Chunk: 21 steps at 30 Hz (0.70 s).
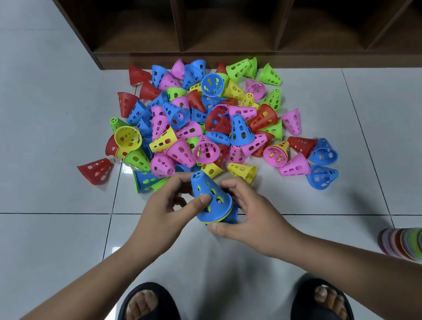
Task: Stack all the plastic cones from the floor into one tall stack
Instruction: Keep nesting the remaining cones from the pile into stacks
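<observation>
- Black slippers (163, 318) sit just short of the work; the person stands over it, so both hands reach down.
- Long nested stack (415, 243) lies on its side at the right edge, near the right forearm. Probably parked flat because it would tip if upright.
- Small held stack (214, 204), blue over yellow over blue, at least 3 cones, sits just above the floor tile (48, 231).
- Left hand (168, 207) pinches the top blue cone's wall, thumb in front; looks like it is seating the cone.
- Right hand (250, 214) curls round the base rims as the anchor.
- Loose pile (203, 125) lies beyond, up against the shelf unit (223, 52). Most cones are unstacked.
- 1 red cone (97, 170) lies apart, left of the pile.
</observation>
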### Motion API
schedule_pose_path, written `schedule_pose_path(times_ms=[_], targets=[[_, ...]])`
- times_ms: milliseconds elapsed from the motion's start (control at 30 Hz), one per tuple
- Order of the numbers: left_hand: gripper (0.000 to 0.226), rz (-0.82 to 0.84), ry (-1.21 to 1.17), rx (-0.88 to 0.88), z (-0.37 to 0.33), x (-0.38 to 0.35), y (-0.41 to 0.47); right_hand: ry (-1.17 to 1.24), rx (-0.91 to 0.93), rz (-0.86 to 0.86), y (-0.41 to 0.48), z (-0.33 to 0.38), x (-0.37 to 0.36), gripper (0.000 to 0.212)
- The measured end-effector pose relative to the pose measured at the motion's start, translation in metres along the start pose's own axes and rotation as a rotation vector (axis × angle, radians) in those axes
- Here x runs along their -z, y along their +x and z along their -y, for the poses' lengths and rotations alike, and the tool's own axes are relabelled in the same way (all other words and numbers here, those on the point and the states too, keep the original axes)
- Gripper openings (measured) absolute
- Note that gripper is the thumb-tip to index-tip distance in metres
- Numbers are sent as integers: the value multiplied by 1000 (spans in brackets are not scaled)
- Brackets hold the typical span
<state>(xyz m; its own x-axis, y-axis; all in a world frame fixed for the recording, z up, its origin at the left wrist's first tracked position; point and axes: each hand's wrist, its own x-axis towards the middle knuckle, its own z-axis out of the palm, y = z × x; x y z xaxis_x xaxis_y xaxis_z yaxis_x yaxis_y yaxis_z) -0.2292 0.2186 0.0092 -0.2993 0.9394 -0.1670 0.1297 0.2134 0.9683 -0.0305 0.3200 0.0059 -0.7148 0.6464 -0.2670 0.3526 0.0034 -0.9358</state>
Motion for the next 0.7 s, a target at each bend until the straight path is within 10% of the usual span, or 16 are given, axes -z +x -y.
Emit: schedule_pose_path(times_ms=[700], targets=[[38, 151, 495, -262, 44, -23, -7, -426, 35, 78, -3, -51, 13, 72]])
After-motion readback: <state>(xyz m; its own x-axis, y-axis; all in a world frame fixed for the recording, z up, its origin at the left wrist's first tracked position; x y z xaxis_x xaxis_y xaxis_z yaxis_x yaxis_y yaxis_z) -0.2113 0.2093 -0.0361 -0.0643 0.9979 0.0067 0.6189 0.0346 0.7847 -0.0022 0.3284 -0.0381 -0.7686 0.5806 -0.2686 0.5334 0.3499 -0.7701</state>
